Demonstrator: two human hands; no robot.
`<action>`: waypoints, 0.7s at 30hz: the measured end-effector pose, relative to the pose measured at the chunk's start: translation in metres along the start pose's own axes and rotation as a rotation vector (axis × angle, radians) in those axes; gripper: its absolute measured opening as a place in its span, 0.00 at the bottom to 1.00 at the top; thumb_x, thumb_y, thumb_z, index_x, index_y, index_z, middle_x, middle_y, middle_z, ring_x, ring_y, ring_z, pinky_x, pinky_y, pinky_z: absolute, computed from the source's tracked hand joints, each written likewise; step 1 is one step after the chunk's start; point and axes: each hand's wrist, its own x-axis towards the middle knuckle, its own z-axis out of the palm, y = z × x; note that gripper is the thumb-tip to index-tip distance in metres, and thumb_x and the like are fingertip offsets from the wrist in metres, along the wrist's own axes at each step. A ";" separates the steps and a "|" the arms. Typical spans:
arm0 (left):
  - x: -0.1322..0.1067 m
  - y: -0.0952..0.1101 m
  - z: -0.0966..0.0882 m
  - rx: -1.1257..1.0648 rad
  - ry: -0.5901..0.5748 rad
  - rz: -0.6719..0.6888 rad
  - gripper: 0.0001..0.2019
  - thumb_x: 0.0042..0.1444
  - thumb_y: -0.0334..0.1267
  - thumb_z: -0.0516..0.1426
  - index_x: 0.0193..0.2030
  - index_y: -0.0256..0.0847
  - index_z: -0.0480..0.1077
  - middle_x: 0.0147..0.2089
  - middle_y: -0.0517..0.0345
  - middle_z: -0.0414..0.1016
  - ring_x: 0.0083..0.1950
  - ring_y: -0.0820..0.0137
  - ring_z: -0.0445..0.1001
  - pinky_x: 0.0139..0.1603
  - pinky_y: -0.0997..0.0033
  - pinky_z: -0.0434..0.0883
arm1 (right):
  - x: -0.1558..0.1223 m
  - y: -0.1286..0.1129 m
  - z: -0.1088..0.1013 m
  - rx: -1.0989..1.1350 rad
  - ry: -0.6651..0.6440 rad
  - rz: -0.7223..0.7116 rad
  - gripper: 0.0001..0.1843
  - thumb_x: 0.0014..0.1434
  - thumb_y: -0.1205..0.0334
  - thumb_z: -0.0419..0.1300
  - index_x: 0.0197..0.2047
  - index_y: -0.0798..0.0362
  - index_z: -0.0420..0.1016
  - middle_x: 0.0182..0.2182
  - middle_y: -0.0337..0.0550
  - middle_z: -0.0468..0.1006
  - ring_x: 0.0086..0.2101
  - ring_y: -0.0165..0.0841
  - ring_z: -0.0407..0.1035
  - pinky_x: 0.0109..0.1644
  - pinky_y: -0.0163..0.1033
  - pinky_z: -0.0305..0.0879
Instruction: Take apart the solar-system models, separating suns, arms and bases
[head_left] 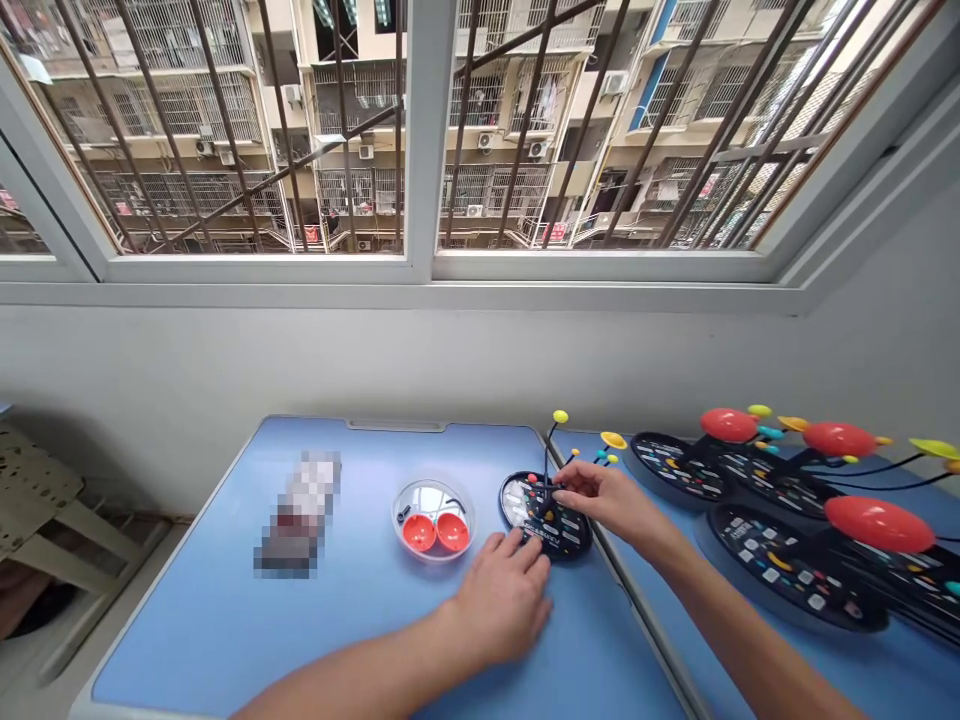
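Observation:
A black round model base [546, 512] with coloured markings lies on the blue table [225, 620]. Thin black arms with small yellow and blue balls [559, 417] rise from its middle. My left hand [504, 596] rests on the table, fingers bent, their tips pressing the base's near rim. My right hand [609, 497] reaches in from the right and pinches the hub at the base's centre, where the arms meet.
A clear round dish [433, 516] holding two red half-shells stands left of the base. A blurred box [298, 514] lies further left. Several finished models with red balls [870, 522] crowd the right table. A beige stool [34, 500] stands at the far left.

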 end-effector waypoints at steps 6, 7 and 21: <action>0.015 0.004 0.021 -0.067 0.054 -0.010 0.14 0.54 0.35 0.51 0.46 0.33 0.67 0.57 0.44 0.65 0.58 0.55 0.61 0.55 0.56 0.64 | 0.000 -0.029 -0.020 0.015 0.127 -0.024 0.16 0.38 0.50 0.64 0.25 0.54 0.72 0.21 0.40 0.74 0.25 0.32 0.67 0.31 0.38 0.63; 0.016 0.006 0.020 -0.123 0.087 -0.036 0.13 0.53 0.34 0.52 0.44 0.35 0.68 0.56 0.44 0.66 0.56 0.56 0.63 0.54 0.57 0.65 | -0.002 -0.035 -0.021 0.041 0.143 -0.024 0.17 0.38 0.49 0.64 0.26 0.54 0.73 0.23 0.42 0.75 0.26 0.33 0.67 0.32 0.39 0.64; -0.008 -0.026 -0.065 -1.745 0.434 -0.661 0.22 0.42 0.50 0.63 0.38 0.32 0.71 0.27 0.57 0.70 0.25 0.77 0.68 0.26 0.77 0.67 | -0.016 -0.064 0.087 0.465 -0.163 -0.086 0.18 0.47 0.44 0.61 0.33 0.48 0.79 0.33 0.43 0.74 0.37 0.36 0.67 0.40 0.39 0.65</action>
